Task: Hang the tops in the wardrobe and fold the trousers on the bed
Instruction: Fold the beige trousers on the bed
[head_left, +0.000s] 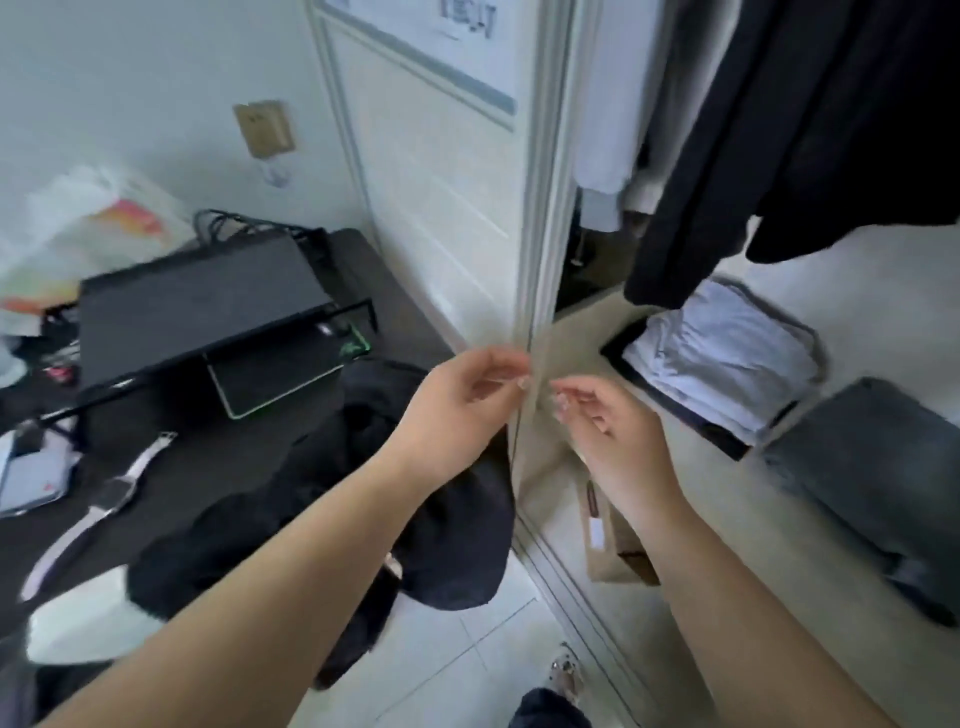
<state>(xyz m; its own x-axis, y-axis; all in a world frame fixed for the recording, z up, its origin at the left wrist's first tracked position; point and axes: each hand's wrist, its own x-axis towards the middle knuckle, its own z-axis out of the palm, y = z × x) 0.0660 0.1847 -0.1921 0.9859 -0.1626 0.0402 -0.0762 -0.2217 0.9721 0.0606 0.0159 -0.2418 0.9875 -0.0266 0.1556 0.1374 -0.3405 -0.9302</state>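
My left hand (462, 400) and my right hand (613, 431) are raised side by side in front of the edge of the white wardrobe door (535, 291). Their fingers are loosely curled and hold nothing that I can see. My left fingertips are at the door's edge; the blur hides whether they touch it. Dark tops (810, 130) and a pale top (608, 130) hang inside the open wardrobe. A crumpled black garment (353, 519) lies below my left forearm, draped over the edge of a dark surface.
On the wardrobe floor stand a box of folded pale clothes (722, 364), a folded dark grey pile (872, 488) and a brown paper bag (608, 540). The dark desk (171, 467) on the left carries a black monitor stand (197, 306), a watch (114, 493) and clutter.
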